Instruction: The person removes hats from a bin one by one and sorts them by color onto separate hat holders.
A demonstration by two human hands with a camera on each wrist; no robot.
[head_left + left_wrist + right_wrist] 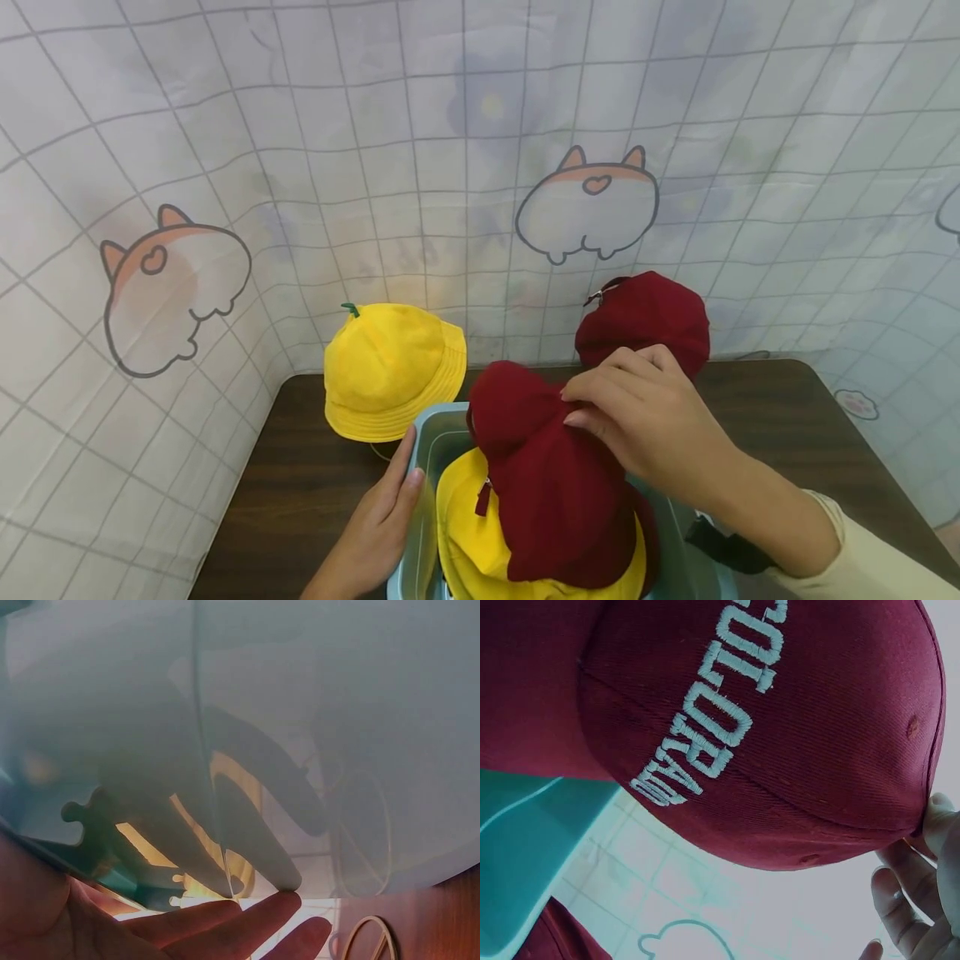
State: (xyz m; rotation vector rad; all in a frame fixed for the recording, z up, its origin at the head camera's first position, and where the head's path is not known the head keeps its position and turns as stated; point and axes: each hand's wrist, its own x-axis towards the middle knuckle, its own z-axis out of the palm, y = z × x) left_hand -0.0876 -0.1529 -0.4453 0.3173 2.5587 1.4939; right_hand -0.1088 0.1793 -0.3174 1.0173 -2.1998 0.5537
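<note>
Head: step in hand looks like handling the red cap (562, 483) at the basin (427, 442); in or out, can't tell from this. The cap is over the basin, above a yellow hat (472, 529). My right hand (637, 404) comes in from the lower right, forearm across the right side, knuckles up, thumb and fingertips pinching the cap's fabric. My left hand (378, 521) lies along the left rim, steadying. Second red cap (656, 321) and another yellow hat (393, 362) sit at the back of the table (300, 458).

Left wrist: fingers nearly straight, a bit spread, against the basin's outer wall. Thumb not visible here.

Right wrist: pinch is at the crown's end away from the brim; other fingers loose. White lettering faces the camera. Next move calls for keeping that pinch and clearing the rim, I'd say.
</note>
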